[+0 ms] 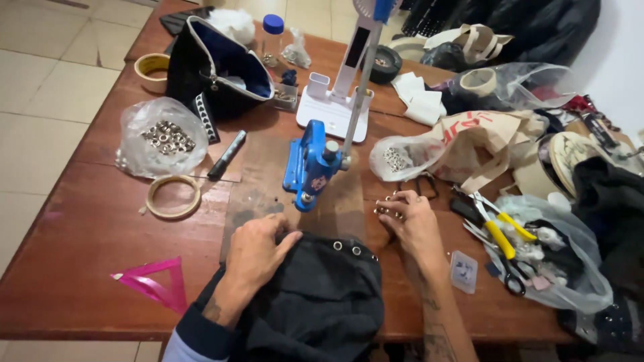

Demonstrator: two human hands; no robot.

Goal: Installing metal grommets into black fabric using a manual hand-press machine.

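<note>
Low at centre frame: left hand point(258, 251) flat, fingers loosely spread, pressing the upper left edge of a dark grey fabric piece point(315, 302) with a row of small silver eyelets point(354, 250) set along its top hem. Just right of that: right hand point(410, 221), fingers curled and pinched together on a cluster of small silver metal eyelets point(387, 208), resting on the brown wooden table point(87, 255). Directly above both hands, mid-frame: blue hand-lever eyelet press point(310, 164) with grey upright handle, standing on a dark board. Upper left: clear plastic bag of silver eyelets point(163, 137), black marker pen point(227, 154), tape ring point(174, 196). Lower left: pink plastic triangle ruler point(154, 281). Right of frame: yellow-handled pliers point(500, 231) on a clear bag.
</note>
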